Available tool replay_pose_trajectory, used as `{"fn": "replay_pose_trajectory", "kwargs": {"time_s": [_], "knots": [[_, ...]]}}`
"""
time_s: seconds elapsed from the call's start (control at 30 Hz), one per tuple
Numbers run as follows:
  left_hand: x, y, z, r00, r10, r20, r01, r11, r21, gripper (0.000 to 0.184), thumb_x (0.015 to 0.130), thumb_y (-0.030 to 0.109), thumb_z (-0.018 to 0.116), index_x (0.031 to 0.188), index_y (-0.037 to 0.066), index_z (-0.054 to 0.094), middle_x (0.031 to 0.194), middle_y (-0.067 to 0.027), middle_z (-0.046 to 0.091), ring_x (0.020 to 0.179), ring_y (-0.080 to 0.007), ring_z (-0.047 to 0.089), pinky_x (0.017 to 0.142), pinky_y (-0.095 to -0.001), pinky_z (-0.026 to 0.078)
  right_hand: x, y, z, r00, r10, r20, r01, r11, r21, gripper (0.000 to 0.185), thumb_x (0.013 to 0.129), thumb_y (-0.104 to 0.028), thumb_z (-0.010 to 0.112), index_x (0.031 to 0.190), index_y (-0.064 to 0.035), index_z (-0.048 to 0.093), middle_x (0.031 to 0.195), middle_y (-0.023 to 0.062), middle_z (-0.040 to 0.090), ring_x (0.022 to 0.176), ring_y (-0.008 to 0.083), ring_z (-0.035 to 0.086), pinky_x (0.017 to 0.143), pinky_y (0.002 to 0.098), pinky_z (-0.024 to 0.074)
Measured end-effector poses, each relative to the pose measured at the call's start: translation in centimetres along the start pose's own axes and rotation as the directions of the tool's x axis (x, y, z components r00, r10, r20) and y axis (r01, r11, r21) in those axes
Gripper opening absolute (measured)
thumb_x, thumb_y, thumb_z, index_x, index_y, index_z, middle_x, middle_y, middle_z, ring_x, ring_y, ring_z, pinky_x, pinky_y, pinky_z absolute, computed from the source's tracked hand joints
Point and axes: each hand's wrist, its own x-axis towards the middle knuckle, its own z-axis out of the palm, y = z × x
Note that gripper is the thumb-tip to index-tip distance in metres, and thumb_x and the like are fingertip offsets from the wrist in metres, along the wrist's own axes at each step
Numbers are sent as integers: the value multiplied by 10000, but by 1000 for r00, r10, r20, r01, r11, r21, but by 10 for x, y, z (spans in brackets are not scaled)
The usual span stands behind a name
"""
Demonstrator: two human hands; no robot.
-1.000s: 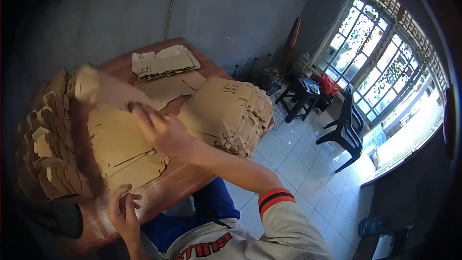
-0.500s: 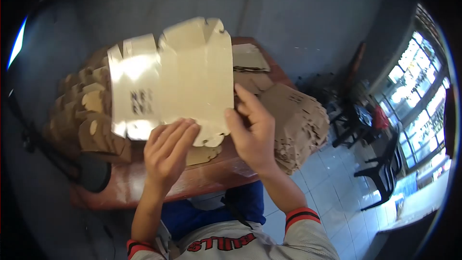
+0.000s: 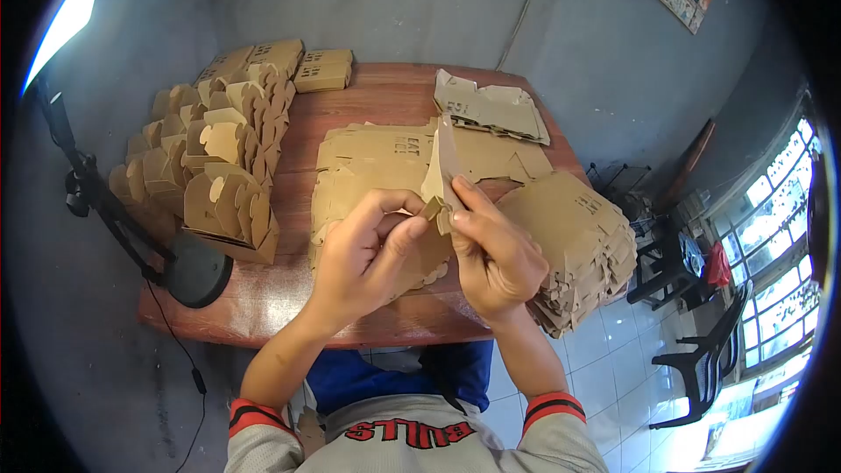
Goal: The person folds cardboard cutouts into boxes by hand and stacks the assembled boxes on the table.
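A flat cardboard box blank [image 3: 443, 160] is held up over the middle of the table, turned so that it shows as a narrow, nearly edge-on strip. My right hand [image 3: 501, 254] grips its near right side between thumb and fingers. At the blank's lower end, my left hand [image 3: 366, 250] pinches a small folded flap between thumb and forefinger. Beneath both hands lies a stack of flat printed cardboard blanks [image 3: 361, 162], partly hidden by my hands.
Assembled cardboard carriers [image 3: 229, 201] stand in rows at the left, by a lamp base [image 3: 198, 278]. Closed boxes [image 3: 324, 70] lie behind them. A fanned pile of blanks [image 3: 574, 241] overhangs the table's [image 3: 385, 96] right edge; more folded cardboard [image 3: 491, 108] lies at the back right.
The blank has turned from facing me broadly to nearly edge-on. My left hand has shifted from resting against its lower edge to pinching a flap. The view has shifted, showing more of the table.
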Motion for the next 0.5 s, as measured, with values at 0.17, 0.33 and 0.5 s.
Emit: {"fn": "replay_pose_trajectory", "kwargs": {"time_s": [0.17,0.33,0.5], "knots": [[4,11,-5,997,-31,64,37,994,-102,146,957,102,598,1019,-30,604,859,-24,640,798,-70,575,701,-219,478,9,12,-15,959,-223,172,244,963,-111,349,691,2,697,1024,-99,679,1087,201,664,912,302,705,637,307,598],[5,14,-9,981,-99,165,122,983,-140,148,962,111,593,1015,-25,618,876,-8,632,833,-60,567,714,-218,468,23,3,-37,907,-179,381,228,970,-87,367,653,-19,708,1000,-135,674,1121,187,650,859,281,708,587,294,581],[2,19,-4,988,-50,149,63,994,-84,152,952,104,607,1004,-35,637,860,-17,650,779,-45,561,656,-214,461,25,1,-45,901,-157,406,196,979,-58,367,663,-23,726,1011,-128,677,1135,167,651,832,276,709,583,300,574]]}}
